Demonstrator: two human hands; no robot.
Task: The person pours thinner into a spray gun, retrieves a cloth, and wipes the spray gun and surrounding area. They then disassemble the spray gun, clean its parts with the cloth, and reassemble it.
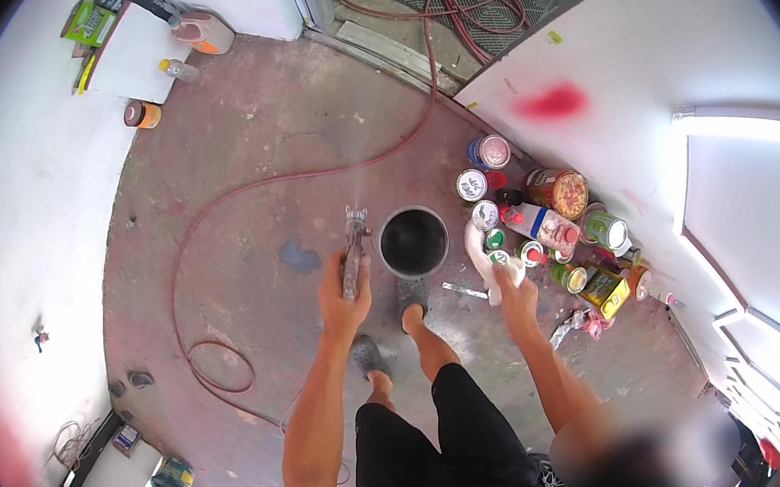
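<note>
My left hand [346,298] is closed around a metal spray gun [353,255], its head pointing away from me. A faint pale mist hangs just beyond its tip. To its right is a round, dark-mouthed container [414,242] with a grey rim, near my right foot. My right hand [517,298] is closed beside the paint cans, on the lower end of a white, curved thing [479,251] that looks like a rag. Its fingers are partly hidden, and the exact hold is unclear. A small flat stick [465,290] lies on the floor left of that hand.
Several cans [472,185] and bottles [542,223] crowd the right wall. A red hose [277,176] loops across the floor from the doorway. A jug [205,34] and a jar [142,114] stand by the left wall. Bright light tubes [750,127] line the right side.
</note>
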